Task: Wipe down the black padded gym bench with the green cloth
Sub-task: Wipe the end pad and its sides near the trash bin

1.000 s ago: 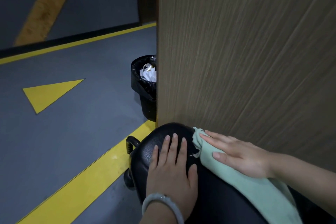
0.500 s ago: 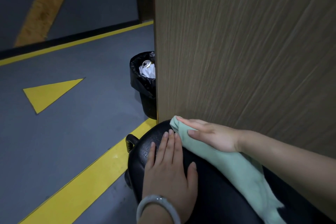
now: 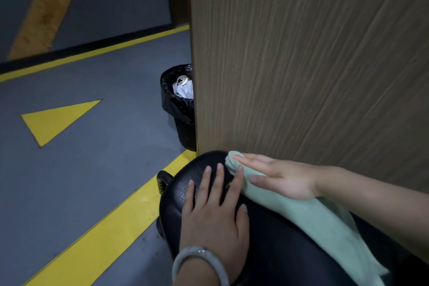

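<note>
Right hand (image 3: pixel 281 177) has slid back slightly from the wood-grain panel (image 3: pixel 301 65), fingers flat, pressing pale green cloth (image 3: pixel 325 223) on black padded surface (image 3: pixel 278 246); left hand (image 3: pixel 214 218) flat beside it.

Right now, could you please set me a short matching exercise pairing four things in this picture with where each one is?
Things:
1. left hand
2. green cloth
3. bin
4. yellow triangle

Places:
A. painted on the grey floor, far left
B. flat on the bare black bench pad, fingers spread
C. on the floor beyond the bench end, half hidden by the wooden panel
D. under the right hand, trailing back along the bench beside the panel

Pairs: 1-B, 2-D, 3-C, 4-A
</note>
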